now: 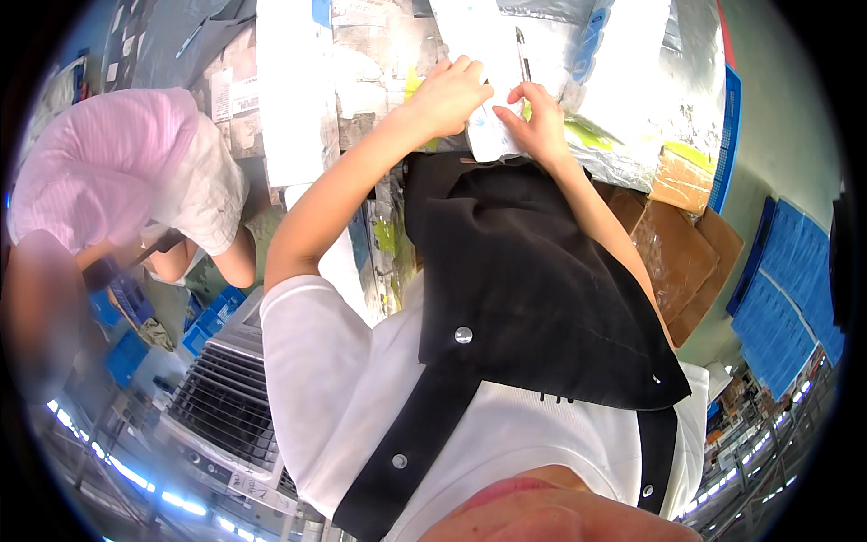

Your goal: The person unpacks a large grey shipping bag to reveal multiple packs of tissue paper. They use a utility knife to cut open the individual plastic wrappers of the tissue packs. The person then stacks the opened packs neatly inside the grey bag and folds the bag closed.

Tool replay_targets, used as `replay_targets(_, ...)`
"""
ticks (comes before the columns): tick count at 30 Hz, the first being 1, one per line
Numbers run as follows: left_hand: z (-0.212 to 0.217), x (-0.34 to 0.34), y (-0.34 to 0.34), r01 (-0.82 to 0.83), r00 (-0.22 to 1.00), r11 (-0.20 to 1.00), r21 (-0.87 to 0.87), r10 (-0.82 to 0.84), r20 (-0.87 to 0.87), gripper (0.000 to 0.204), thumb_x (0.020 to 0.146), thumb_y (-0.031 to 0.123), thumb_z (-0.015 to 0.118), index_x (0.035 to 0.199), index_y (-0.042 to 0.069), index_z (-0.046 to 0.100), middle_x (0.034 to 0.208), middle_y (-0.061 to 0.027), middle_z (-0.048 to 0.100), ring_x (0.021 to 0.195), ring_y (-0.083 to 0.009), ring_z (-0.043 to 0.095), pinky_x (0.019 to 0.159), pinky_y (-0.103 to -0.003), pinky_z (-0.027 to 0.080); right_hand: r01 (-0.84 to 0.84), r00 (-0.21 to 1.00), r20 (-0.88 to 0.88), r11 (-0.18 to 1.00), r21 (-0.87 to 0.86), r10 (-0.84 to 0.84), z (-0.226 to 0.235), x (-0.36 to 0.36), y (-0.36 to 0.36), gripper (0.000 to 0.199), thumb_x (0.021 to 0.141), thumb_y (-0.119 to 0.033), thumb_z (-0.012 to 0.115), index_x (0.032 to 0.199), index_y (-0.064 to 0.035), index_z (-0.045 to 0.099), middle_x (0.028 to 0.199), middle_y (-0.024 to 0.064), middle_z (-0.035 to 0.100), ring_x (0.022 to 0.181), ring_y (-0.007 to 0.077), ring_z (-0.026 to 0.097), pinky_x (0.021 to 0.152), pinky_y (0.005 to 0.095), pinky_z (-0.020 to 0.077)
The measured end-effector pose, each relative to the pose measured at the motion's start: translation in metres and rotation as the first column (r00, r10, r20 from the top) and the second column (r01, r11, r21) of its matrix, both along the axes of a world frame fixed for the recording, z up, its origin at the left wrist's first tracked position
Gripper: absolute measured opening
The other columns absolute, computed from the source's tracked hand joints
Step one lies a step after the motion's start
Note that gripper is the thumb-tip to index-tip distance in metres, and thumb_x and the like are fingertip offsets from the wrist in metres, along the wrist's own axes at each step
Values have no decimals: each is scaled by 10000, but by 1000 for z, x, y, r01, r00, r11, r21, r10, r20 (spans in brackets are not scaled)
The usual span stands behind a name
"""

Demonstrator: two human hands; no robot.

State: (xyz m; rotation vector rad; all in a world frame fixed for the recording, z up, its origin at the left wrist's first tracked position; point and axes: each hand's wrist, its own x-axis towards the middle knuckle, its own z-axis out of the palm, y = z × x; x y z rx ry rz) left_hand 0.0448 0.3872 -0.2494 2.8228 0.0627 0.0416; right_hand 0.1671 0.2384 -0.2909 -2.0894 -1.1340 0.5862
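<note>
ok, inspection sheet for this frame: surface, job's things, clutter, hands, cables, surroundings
Surface: worktable covered with paper sheets and packaging; little bare top shows.
Job's things: white packet held between both hands; dark pen just beyond it.
Clutter: silver foil bags, brown flat parcels, yellow-green scraps.
Hands: left hand curled on the packet's left edge; right hand pinches its right side with the fingers.
Cables: nothing seen.
Surroundings: another person in a pink top to the left; blue crates on the right; grey louvred unit lower left; black garment over the person's chest.
</note>
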Motion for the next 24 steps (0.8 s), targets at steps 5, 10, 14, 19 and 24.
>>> replay_targets(5,-15,-15,3,28,992,999,31,-32,121,153,652,34,596,787,62,530,817,-66,506,802,-242,536,682,-359,455,7,993,116,998,-62,0,1,-9,-1,256,755,-326,673,875,-149,533,973,41,565,967,291,522,882,598,292)
replay_targets(10,-36,-35,6,29,943,994,-109,9,334,140,668,23,607,717,59,481,789,-66,477,693,-240,538,596,-336,462,4,989,151,998,-56,4,4,-9,-3,244,762,-312,666,885,-151,530,984,44,557,982,303,507,906,602,276)
replay_targets(14,-40,-48,-8,-104,936,904,-414,230,265,171,638,-6,616,739,47,489,792,-71,459,732,-247,531,607,-341,447,-17,988,154,999,-49,24,5,-8,0,245,736,-272,679,910,-155,552,991,57,551,1029,305,475,913,568,284)
replay_targets(19,-35,-54,-10,-171,920,774,-610,347,182,167,602,-66,540,735,33,513,841,-101,462,767,-277,516,628,-346,435,-146,838,523,987,-62,156,35,-25,17,343,663,-262,720,960,-149,593,898,55,563,918,268,512,791,405,354)
replay_targets(24,-36,-51,-26,-188,827,713,-676,486,283,112,572,-73,491,613,31,483,814,-87,462,771,-284,493,640,-362,404,-188,854,431,945,-269,292,40,-35,38,463,601,-385,741,938,-109,584,865,50,582,864,245,547,736,425,393)
